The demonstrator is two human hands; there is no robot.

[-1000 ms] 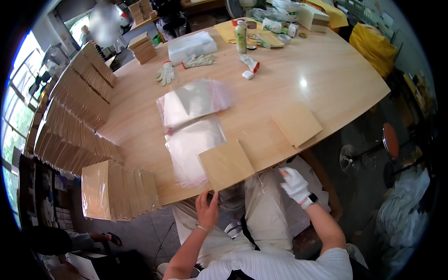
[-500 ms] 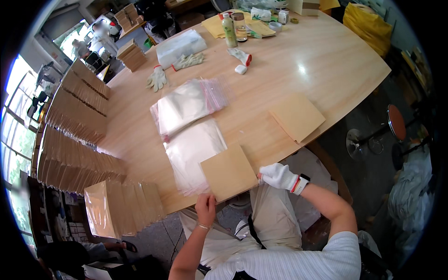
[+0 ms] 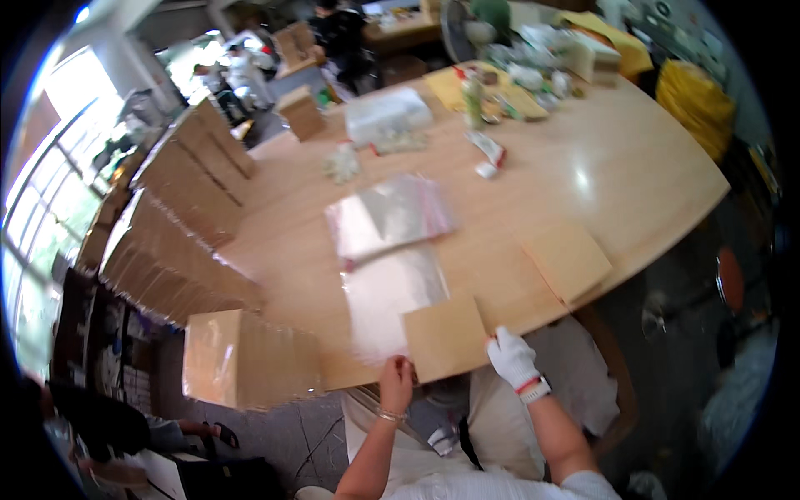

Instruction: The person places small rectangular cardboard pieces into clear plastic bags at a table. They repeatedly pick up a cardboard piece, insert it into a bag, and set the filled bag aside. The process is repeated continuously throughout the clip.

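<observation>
A flat tan cardboard sheet or stack lies at the table's near edge, partly over the lower right of a pile of clear plastic bags. My bare left hand is closed at the sheet's near left corner, beside the bags' near edge; what its fingers pinch is too blurred to tell. On the other side, my right hand, in a white glove with a red cuff, has its fingers closed at the sheet's right edge. More bags with pink-striped edges lie farther up the pile.
Another tan cardboard stack lies to the right. Rows of plastic-wrapped cardboard packs line the left edge. Gloves, a white roll of plastic and a green bottle are farther back. A stool stands right; other people are beyond.
The view has shifted, so the table and things on it appear farther right and lower. Both hands stay at the same edges of the cardboard sheet.
</observation>
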